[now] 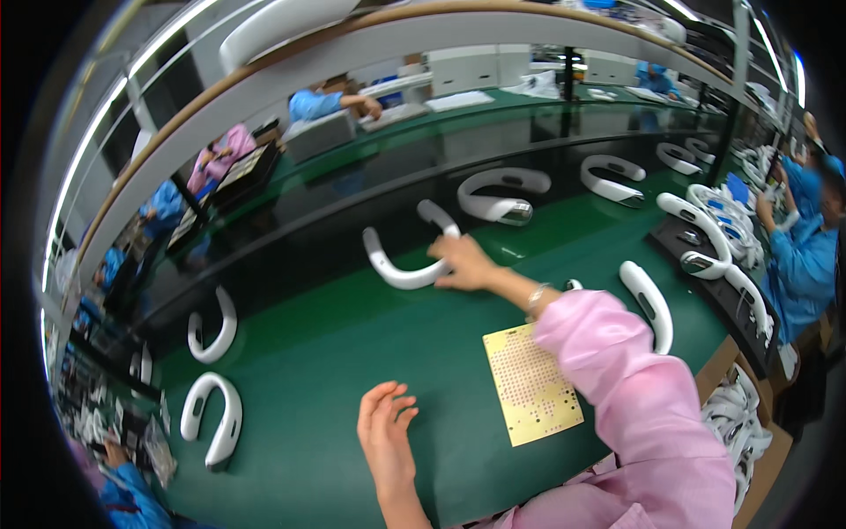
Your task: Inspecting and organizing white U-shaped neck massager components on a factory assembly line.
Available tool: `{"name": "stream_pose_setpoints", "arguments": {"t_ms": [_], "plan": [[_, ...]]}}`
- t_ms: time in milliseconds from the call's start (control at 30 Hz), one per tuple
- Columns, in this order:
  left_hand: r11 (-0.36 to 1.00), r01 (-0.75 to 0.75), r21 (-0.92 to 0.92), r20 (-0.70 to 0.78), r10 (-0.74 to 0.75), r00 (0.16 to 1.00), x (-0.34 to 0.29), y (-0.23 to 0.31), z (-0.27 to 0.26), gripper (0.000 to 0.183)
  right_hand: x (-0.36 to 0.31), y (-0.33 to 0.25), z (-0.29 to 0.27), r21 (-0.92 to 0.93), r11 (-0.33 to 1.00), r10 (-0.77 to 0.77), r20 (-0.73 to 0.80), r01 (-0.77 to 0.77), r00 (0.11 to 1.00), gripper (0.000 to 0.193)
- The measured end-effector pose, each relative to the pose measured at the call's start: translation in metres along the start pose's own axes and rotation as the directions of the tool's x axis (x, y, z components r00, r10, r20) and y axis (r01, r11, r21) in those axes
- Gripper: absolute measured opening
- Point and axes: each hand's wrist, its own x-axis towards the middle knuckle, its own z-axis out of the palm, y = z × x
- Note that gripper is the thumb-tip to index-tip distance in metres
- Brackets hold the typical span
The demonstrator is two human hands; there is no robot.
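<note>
My right hand [467, 263] reaches forward across the green work surface, its fingers closed around one arm of a white U-shaped neckband [401, 278]. That band lies at the edge of the dark strip, with its open end pointing away from me. My left hand [388, 432] hovers empty over the near part of the table, fingers apart and slightly curled. Beneath my right forearm lies a yellow sheet [529, 388] covered with small dots, partly hidden by the pink sleeve. A single white curved piece [648, 304] rests to the right of that sleeve.
More white neckbands stand along the dark strip [502, 196] and at the left [211, 419]. A black tray [740, 304] with neckbands sits at the right, above a cardboard box [758, 476] of white parts. A shelf rail [352, 40] crosses overhead. Co-workers [806, 238] sit around.
</note>
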Motion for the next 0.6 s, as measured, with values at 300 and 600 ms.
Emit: {"name": "stream_pose_setpoints", "arguments": {"t_ms": [300,600], "plan": [[0.212,-0.503,0.838,0.29,0.608,0.739,0.0,0.011,0.004,0.066,-0.03,-0.085,-0.1,0.322,0.892,-0.321,-0.041,0.317,0.946,0.024],[0.561,-0.664,0.494,0.383,0.545,0.746,-0.045,0.025,0.013,0.05,-0.146,-0.134,-0.17,0.902,0.419,0.007,-0.112,0.099,0.994,0.085]]}}
